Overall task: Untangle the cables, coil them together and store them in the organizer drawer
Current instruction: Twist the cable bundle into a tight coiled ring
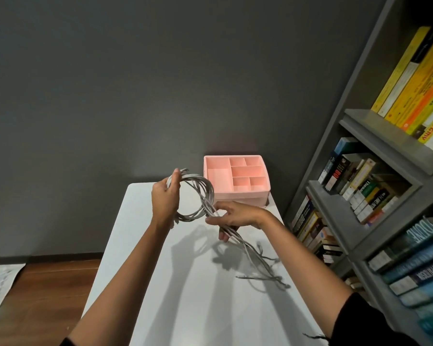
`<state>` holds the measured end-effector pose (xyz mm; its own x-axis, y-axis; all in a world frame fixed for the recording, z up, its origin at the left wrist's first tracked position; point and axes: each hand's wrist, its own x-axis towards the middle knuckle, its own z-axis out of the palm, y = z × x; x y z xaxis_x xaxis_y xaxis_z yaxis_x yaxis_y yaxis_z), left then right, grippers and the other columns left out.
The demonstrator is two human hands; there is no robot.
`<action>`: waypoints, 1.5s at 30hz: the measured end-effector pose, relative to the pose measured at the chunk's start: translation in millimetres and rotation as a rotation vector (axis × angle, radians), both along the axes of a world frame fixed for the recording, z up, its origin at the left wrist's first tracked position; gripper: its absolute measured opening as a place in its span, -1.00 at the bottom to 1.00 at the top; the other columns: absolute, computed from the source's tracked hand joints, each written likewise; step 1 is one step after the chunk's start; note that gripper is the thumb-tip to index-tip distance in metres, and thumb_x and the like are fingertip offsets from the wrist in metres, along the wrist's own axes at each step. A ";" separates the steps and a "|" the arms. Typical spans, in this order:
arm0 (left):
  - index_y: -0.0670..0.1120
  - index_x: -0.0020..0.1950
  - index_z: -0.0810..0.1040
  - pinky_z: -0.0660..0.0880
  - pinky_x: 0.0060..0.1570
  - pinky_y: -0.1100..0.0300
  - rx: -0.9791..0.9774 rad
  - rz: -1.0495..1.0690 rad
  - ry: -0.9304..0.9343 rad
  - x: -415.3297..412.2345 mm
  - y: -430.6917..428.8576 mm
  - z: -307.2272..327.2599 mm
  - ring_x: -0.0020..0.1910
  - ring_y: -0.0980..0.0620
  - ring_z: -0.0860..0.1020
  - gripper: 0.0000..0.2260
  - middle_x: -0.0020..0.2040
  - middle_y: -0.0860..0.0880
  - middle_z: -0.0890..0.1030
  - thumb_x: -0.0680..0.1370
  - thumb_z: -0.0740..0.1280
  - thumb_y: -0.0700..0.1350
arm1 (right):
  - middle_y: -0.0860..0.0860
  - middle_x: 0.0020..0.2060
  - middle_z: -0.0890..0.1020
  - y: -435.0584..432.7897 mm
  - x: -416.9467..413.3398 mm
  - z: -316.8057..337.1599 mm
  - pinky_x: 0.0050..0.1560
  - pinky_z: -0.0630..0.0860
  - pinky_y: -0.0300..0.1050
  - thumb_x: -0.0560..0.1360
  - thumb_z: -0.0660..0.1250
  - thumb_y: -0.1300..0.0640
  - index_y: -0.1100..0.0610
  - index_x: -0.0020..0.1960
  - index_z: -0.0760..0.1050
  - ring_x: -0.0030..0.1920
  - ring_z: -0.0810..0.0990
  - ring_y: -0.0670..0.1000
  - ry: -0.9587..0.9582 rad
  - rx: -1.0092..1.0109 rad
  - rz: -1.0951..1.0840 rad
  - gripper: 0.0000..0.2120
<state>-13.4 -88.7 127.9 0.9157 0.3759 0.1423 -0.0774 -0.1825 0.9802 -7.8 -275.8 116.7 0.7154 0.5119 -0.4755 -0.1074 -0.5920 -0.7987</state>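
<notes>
Loose cable ends (263, 273) are trailing across the table (185, 283). The right hand (235, 216) is curling its fingers round the gray strands (210, 208). The left hand (165, 196) is gripping the coil (205, 186), raised beside the pink organizer (235, 193). Coiling is going on, I'd judge; next, the tails need winding in.

Hard shadows of the cables (209, 189) fall on the bright table (160, 295); bookshelf (385, 138) bows at the edge.

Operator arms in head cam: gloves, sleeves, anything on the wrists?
No gloves. The left hand and right hand are bare, and so are both forearms. No watch, band or ring shows. The right arm has a black sleeve starting high up the arm, with loose threads at its edge. A dark sleeve edge just shows on the left arm at the frame's bottom.
</notes>
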 end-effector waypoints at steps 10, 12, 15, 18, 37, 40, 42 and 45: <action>-0.23 -0.38 0.28 0.22 -0.36 0.13 -0.055 0.171 -0.035 -6.7 -22.0 -1.9 -0.41 0.02 0.24 -0.52 -0.43 -0.05 0.27 0.63 0.17 0.06 | 0.02 -0.51 0.59 31.9 -9.4 -10.6 -0.41 0.46 -0.25 0.58 0.21 -0.14 0.21 -0.15 0.44 -0.48 0.59 -0.02 -0.182 -0.034 -0.384 -0.60; -0.20 -0.39 0.22 0.21 -0.36 0.12 -0.049 0.265 -0.041 -7.8 -23.4 -4.7 -0.42 0.02 0.21 -0.52 -0.45 -0.05 0.24 0.63 0.16 0.06 | -0.01 -0.59 0.57 39.1 -13.9 -13.8 -0.41 0.44 -0.24 0.57 0.11 -0.25 0.18 0.06 0.33 -0.55 0.57 -0.05 -0.218 -0.148 -0.374 -0.54; -0.12 -0.42 0.16 0.21 -0.36 0.11 -0.070 0.310 -0.043 -8.0 -22.9 -4.4 -0.43 0.01 0.21 -0.53 -0.47 -0.04 0.23 0.63 0.15 0.06 | 0.07 -0.33 0.60 42.8 -19.6 -9.9 -0.22 0.49 -0.10 0.56 -0.01 -0.32 0.17 0.20 0.27 -0.51 0.54 0.02 -0.303 -0.235 -0.308 -0.44; -0.10 -0.42 0.18 0.23 -0.35 0.11 -0.102 0.297 -0.046 -6.4 -20.4 -5.1 -0.42 0.01 0.23 -0.53 -0.47 -0.02 0.25 0.63 0.15 0.06 | 0.03 -0.21 0.56 42.1 -20.9 -0.8 -0.16 0.51 -0.08 0.57 -0.02 -0.30 0.02 0.26 0.34 -0.51 0.53 0.03 -0.334 -0.109 -0.311 -0.52; 0.02 -0.54 0.43 0.20 -0.53 0.26 -0.245 -0.050 -0.049 -15.4 -30.5 18.4 -0.53 0.11 0.24 -0.48 -0.54 0.07 0.29 0.65 0.16 -0.03 | 0.08 -0.14 0.66 51.5 -5.0 21.0 -0.18 0.60 0.00 0.63 0.16 0.01 0.06 0.24 0.46 -0.29 0.61 0.02 -0.501 0.280 -0.423 -0.76; -0.05 -0.42 0.30 0.16 -0.46 0.18 -0.213 -0.076 -0.037 -12.8 -32.0 19.1 -0.50 0.06 0.21 -0.58 -0.48 -0.03 0.25 0.63 0.17 0.00 | 0.01 -0.34 0.59 52.6 -6.8 18.2 -0.20 0.50 -0.08 0.65 0.08 -0.04 -0.03 0.21 0.44 -0.34 0.56 -0.02 -0.501 0.288 -0.452 -0.76; -0.09 -0.39 0.28 0.15 -0.42 0.14 -0.179 -0.057 -0.039 -11.6 -32.3 17.2 -0.48 0.02 0.20 -0.59 -0.44 -0.09 0.25 0.62 0.17 0.03 | -0.02 -0.41 0.52 52.0 -5.8 17.8 -0.23 0.46 -0.08 0.66 0.06 0.00 0.03 0.09 0.48 -0.37 0.50 -0.02 -0.498 0.313 -0.477 -0.75; -0.21 -0.39 0.28 0.19 -0.38 0.10 -0.134 -0.026 -0.049 -12.4 -32.5 13.8 -0.44 -0.01 0.22 -0.55 -0.42 -0.12 0.25 0.61 0.17 0.04 | -0.01 -0.40 0.46 49.6 -4.3 20.9 -0.31 0.41 -0.17 0.66 0.06 0.04 0.10 -0.12 0.48 -0.41 0.43 -0.04 -0.419 0.351 -0.466 -0.70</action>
